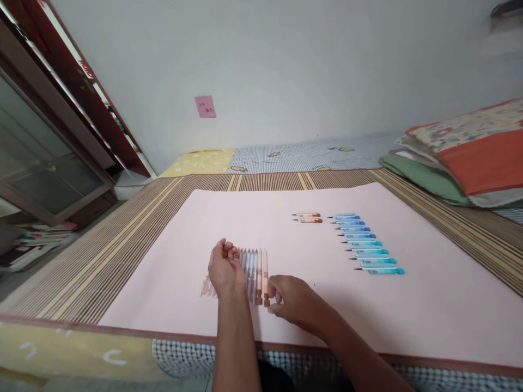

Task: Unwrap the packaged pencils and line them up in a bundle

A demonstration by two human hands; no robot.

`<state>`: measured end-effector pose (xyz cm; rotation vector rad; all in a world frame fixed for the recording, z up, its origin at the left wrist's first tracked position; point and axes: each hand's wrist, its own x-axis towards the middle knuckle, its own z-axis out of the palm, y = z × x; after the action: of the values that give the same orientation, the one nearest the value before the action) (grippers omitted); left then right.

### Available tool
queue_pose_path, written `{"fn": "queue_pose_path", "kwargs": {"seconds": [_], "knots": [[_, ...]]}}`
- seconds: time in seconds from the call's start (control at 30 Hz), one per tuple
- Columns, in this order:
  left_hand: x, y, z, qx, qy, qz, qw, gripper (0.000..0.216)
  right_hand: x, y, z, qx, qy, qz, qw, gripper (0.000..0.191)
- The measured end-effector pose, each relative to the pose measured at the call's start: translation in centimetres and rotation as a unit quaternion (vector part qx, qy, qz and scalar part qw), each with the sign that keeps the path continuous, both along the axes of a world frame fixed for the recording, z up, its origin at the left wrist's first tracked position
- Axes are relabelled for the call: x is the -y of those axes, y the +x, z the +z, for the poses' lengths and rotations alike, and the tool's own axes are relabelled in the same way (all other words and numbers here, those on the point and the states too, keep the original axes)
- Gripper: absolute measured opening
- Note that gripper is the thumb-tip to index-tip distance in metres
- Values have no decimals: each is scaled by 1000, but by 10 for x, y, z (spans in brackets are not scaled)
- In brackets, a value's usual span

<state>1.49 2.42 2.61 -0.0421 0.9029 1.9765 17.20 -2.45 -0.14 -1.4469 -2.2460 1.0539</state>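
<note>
Over a row of pencils (252, 267) on a pale pink sheet, my left hand (226, 269) is turned on its side, its fingers curled in with nothing visible in them. It hides part of the row, including some pinkish pencils (207, 286) at the left. My right hand (292, 299) has its thumb and fingers closed at the lower end of a brown-ended pencil (266, 275); the exact contact is partly hidden. Just left of that stands another brown-ended pencil (259, 272), parallel and slightly apart. The pencils in this row point away from me.
Several blue-ended pencils (370, 234) lie in a column at the right, tips leftward. Two brown-ended pencils (310, 218) lie beside them. The pink sheet (171, 261) rests on a striped mat (122, 239). Folded bedding (469, 158) is piled at the right, near the wall.
</note>
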Motion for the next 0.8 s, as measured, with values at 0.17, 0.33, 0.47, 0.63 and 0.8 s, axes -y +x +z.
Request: {"fn": "queue_pose_path", "kwargs": {"seconds": [0.17, 0.33, 0.47, 0.63, 0.8], "knots": [[0, 2, -1, 4, 6, -9, 1000, 3, 2, -3, 1, -8, 5, -11, 1000, 15], [0, 3, -1, 5, 8, -12, 1000, 3, -1, -2, 0, -35, 51, -15, 998, 12], [1, 3, -1, 0, 9, -24, 1000, 2, -3, -2, 0, -88, 70, 36, 993, 21], [2, 3, -1, -5, 9, -30, 1000, 3, -3, -5, -2, -113, 64, 60, 990, 21], [0, 4, -5, -5, 15, -32, 999, 3, -2, -6, -1, -99, 69, 47, 992, 14]]}}
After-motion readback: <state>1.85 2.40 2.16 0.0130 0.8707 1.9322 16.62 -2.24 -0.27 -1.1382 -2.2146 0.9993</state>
